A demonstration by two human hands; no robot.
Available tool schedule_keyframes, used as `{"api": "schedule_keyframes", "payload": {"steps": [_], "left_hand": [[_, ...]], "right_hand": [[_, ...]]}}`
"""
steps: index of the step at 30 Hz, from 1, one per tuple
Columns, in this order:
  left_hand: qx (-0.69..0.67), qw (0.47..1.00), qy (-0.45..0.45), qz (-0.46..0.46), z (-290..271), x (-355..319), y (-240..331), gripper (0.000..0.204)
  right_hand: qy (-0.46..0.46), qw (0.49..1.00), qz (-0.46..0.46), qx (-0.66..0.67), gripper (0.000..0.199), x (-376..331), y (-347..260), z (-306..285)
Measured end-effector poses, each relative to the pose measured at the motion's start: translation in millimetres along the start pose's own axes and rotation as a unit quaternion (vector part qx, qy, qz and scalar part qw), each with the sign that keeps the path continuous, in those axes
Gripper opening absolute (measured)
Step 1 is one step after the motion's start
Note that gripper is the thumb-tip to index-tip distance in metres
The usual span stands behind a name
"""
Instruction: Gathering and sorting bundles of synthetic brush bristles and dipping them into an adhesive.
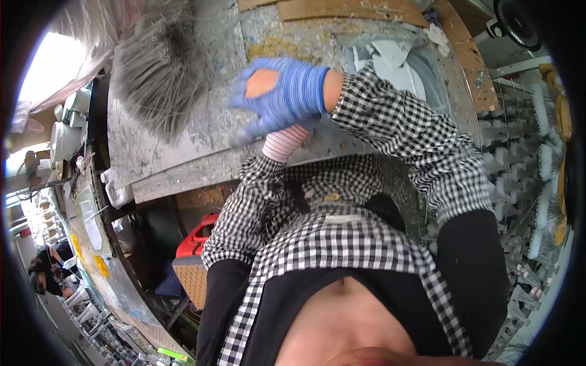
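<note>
My right hand (282, 91), in a blue striped knit glove, is over the near part of the worktable (201, 152). Its fingers point left and are spread apart, slightly blurred, with nothing visible in them; the glove leaves a bare patch on the back. Beneath it, my left hand (285, 144) shows only a pink-and-white striped cuff at the wrist. The right hand hides the left fingers, so I cannot tell whether they hold anything. To the left of both hands lies a large bundle of grey bristles (160, 82), fanned out on the table.
Clear plastic with white pieces (394, 67) lies at the table's back right, near cardboard strips (354, 11). Below the table's left side stands a red-and-tan stool (192, 268). Racks of bristly items (519, 165) line the right; another person (52, 268) is far left.
</note>
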State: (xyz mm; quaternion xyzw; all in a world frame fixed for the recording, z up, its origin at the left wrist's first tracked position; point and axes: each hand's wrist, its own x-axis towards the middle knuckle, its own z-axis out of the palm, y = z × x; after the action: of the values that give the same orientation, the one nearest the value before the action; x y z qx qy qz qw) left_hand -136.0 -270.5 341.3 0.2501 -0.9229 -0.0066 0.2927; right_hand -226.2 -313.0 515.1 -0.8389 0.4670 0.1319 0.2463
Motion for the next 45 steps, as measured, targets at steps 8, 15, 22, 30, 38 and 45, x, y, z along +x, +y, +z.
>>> {"api": "schedule_keyframes", "payload": {"steps": [8,15,22,30,38,45], "left_hand": [[-0.019,0.994,-0.090,-0.062,9,-23,-17,0.040],[-0.023,0.978,-0.165,-0.124,38,-16,-25,0.033],[-0.238,0.941,-0.127,-0.206,-56,-35,-31,0.032],[-0.500,0.820,0.229,-0.157,-55,30,13,0.062],[-0.558,0.757,0.091,-0.327,-19,-2,15,0.030],[-0.789,0.585,0.091,-0.163,-99,8,49,0.052]], "right_hand": [[0.231,0.937,-0.258,-0.051,0.073,-14,7,23],[0.357,0.856,-0.362,-0.093,0.075,-15,-15,2],[0.309,0.857,-0.319,0.261,0.086,-25,-8,-3],[0.469,0.876,-0.004,0.114,0.102,-26,46,166],[0.466,0.878,0.098,0.053,0.107,-2,47,227],[0.499,0.845,-0.039,0.188,0.105,-70,-7,187]]}}
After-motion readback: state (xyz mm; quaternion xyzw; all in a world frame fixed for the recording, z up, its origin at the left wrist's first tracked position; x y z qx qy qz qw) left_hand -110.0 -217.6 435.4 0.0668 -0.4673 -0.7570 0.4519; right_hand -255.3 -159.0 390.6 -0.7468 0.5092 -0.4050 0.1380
